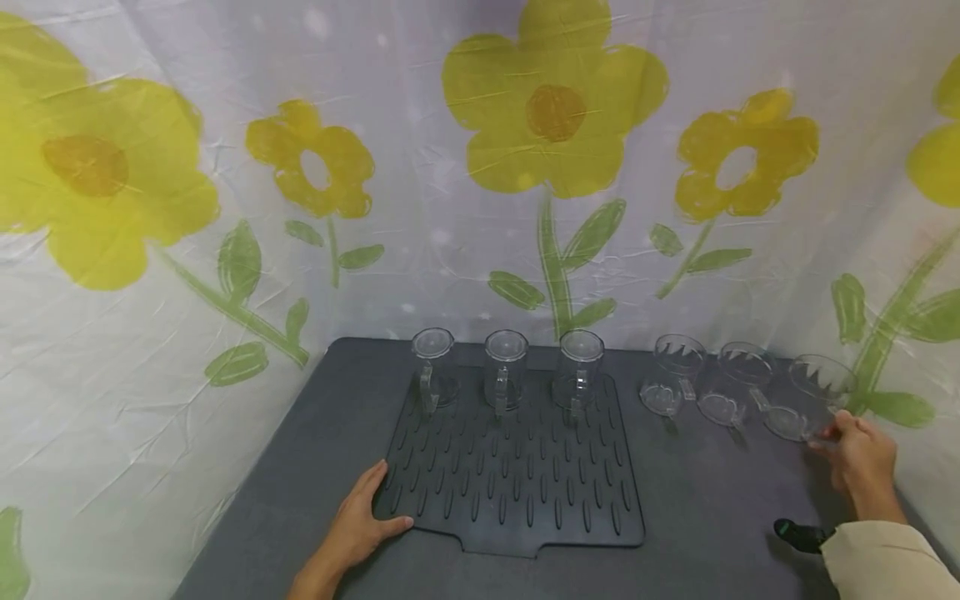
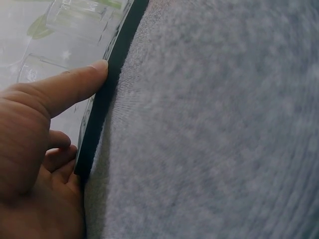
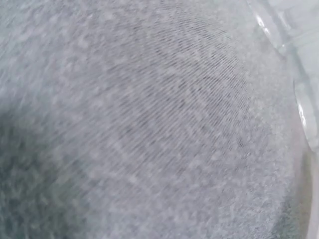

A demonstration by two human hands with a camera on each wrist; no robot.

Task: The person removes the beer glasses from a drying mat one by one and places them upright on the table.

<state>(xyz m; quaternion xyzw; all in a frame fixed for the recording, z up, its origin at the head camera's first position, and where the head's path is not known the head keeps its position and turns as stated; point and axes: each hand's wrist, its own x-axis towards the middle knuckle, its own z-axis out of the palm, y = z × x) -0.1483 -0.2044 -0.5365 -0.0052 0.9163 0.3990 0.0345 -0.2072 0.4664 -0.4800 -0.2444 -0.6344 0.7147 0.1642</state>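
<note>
A black drying mat (image 1: 517,467) with raised ridges lies on the dark table. My left hand (image 1: 360,521) rests at its front left corner, fingers along the side and thumb (image 2: 82,82) against the front edge. Three clear glass mugs (image 1: 506,367) stand upside down in a row along the mat's back, handles towards me. To the right of the mat are three more glass mugs, mouths up: a left one (image 1: 663,396), a middle one (image 1: 723,404) and a right one (image 1: 787,417). My right hand (image 1: 866,458) pinches the right mug at its handle side; the exact grip is partly hidden.
A dark table (image 1: 697,500) carries everything. Behind and at both sides hangs a pale curtain (image 1: 420,250) with yellow flowers. A small black object (image 1: 798,535) shows by my right sleeve (image 1: 892,562). Grey fabric (image 2: 214,124) fills much of the left wrist view.
</note>
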